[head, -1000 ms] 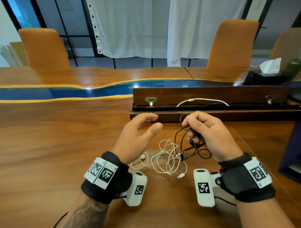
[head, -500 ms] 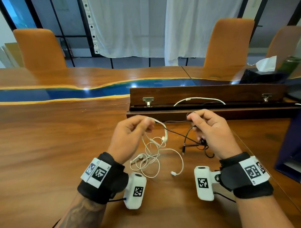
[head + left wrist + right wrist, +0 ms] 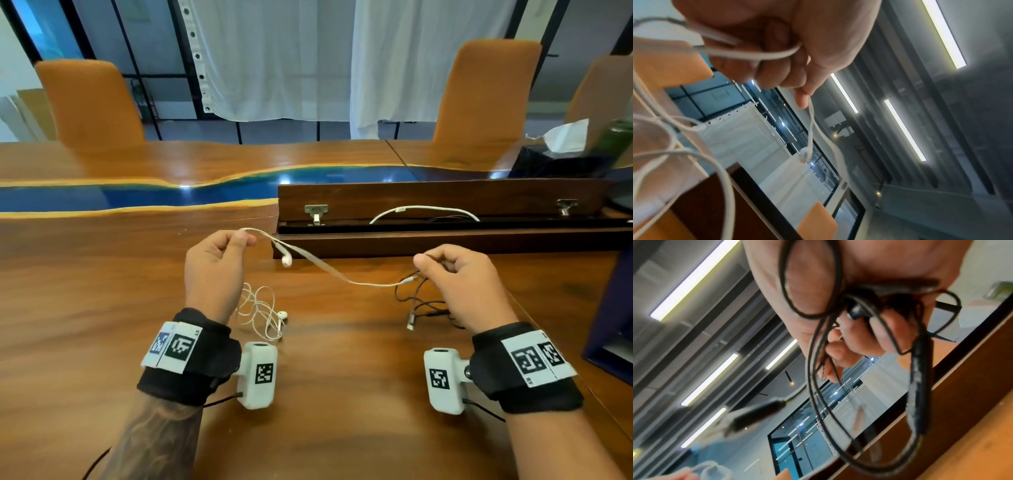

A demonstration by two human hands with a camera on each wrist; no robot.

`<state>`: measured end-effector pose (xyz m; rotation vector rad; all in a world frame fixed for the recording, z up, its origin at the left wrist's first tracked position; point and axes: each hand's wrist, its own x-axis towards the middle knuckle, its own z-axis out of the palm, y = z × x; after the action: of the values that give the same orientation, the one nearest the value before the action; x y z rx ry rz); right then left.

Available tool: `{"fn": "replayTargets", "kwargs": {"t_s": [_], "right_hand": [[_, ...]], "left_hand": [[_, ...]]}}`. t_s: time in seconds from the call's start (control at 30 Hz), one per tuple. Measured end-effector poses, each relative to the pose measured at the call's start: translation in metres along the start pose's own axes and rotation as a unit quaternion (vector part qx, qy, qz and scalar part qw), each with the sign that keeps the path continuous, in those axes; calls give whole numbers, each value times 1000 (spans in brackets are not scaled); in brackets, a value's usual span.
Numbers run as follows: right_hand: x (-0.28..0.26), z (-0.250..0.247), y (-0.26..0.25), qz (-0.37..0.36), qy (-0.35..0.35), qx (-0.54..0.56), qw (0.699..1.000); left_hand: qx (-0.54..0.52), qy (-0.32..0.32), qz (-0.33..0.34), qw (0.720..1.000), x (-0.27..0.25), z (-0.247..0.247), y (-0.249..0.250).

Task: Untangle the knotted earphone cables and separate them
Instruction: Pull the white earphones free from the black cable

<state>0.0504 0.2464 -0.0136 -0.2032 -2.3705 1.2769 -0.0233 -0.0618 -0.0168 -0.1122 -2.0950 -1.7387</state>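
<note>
My left hand (image 3: 245, 240) is raised over the wooden table (image 3: 102, 308) and pinches the white earphone cable (image 3: 329, 270). One white earbud (image 3: 287, 261) dangles just right of it. More white loops (image 3: 260, 308) and a second bud hang under the wrist. In the left wrist view the white cable (image 3: 756, 56) runs through my curled fingers (image 3: 803, 97). A white strand stretches right to my right hand (image 3: 424, 263), which grips the black earphone cable (image 3: 421, 305); its plug (image 3: 410, 323) hangs low. The black loops (image 3: 813, 363) fill the right wrist view. Whether white and black are still caught together I cannot tell.
A long dark wooden box (image 3: 445, 198) with its lid up lies just beyond my hands, and a white cord (image 3: 424, 209) lies inside it. A tissue box (image 3: 561, 150) stands far right. Orange chairs (image 3: 92, 102) line the far side. A dark blue object (image 3: 613, 308) borders the right edge.
My hands have moved apart: the left pulled the white cable up and left, the right carried the black bundle right. The white strand is now drawn out between them.
</note>
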Motion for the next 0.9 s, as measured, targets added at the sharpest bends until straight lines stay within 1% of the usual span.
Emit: {"fn": "replayTargets", "kwargs": {"t_s": [0.07,0.1,0.13,0.17,0.27,0.3,0.37,0.5,0.67,0.73,0.77,0.83,0.9], "right_hand": [[1,-3,6,26,-2,-33,999],[1,-3,8,35,-8,-45,998],[2,-4,8,39,-16,-47,998],[2,-4,8,34,-28,-40,998],[1,-1,5,8,-71,17,997],[1,0,4,7,-80,37,996],[0,4,4,6,-97,49,994],[-2,14,8,-6,-144,-11,989],[-2,17,11,25,-185,-72,980],[-3,16,10,34,-180,-93,979],[-3,15,9,33,-165,-113,979],[-3,15,3,16,-111,-156,981],[-5,17,-7,-9,-63,-175,983]], "left_hand": [[27,23,3,999,4,-5,0],[46,21,1,999,5,-7,1],[72,4,-3,997,4,-8,2],[104,-28,-7,994,3,-8,4],[173,-136,-11,975,-6,1,6],[175,-161,-5,971,-9,5,6],[158,-188,9,969,-14,13,8],[94,-205,23,974,-19,20,11],[55,-252,24,966,-24,21,13],[23,-276,8,961,-27,23,15],[-1,-288,-5,958,-28,24,16],[-48,-309,-26,949,-30,26,20],[-71,-329,-29,941,-34,29,24]]}}
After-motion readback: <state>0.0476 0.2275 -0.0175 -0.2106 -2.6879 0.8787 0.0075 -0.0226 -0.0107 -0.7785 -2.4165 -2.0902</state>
